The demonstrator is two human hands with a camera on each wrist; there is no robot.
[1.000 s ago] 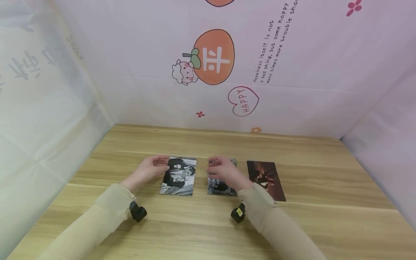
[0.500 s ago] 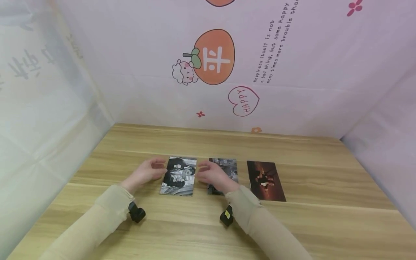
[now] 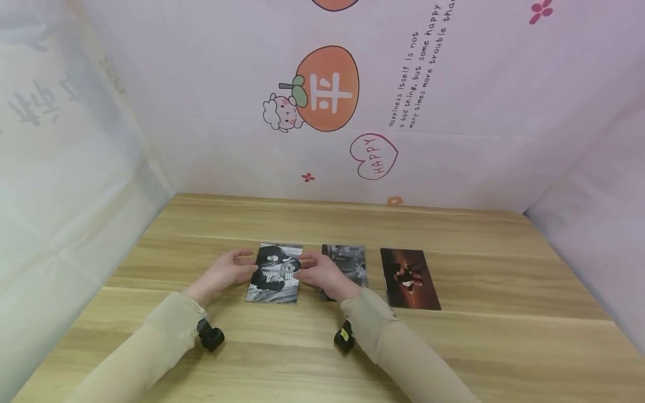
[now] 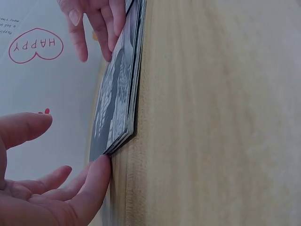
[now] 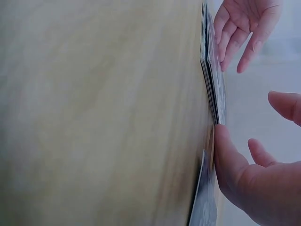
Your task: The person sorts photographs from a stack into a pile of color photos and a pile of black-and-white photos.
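A stack of photo cards (image 3: pixel 272 285) lies on the table, a black-and-white picture on top; its layered edges show in the left wrist view. My left hand (image 3: pixel 224 273) is at the stack's left edge, fingers loosely extended and a fingertip against the lower corner side (image 4: pixel 107 153). On the opposite side, my right hand (image 3: pixel 325 274) reaches the right edge with relaxed fingers, one fingertip right at the stack (image 5: pixel 214 101). Partly under the right hand's outline is a second black-and-white photo card (image 3: pixel 353 260).
Farther right lies a dark reddish-brown photo card (image 3: pixel 415 282), slightly tilted. The wood-grain table (image 3: pixel 282 358) meets a printed cloth backdrop (image 3: pixel 227 157) behind, with cloth walls on both sides. Small black cameras sit at both wrists.
My right hand has moved left, from over the middle photo card to the right edge of the left stack. My left hand has shifted slightly left; the cards stay put.
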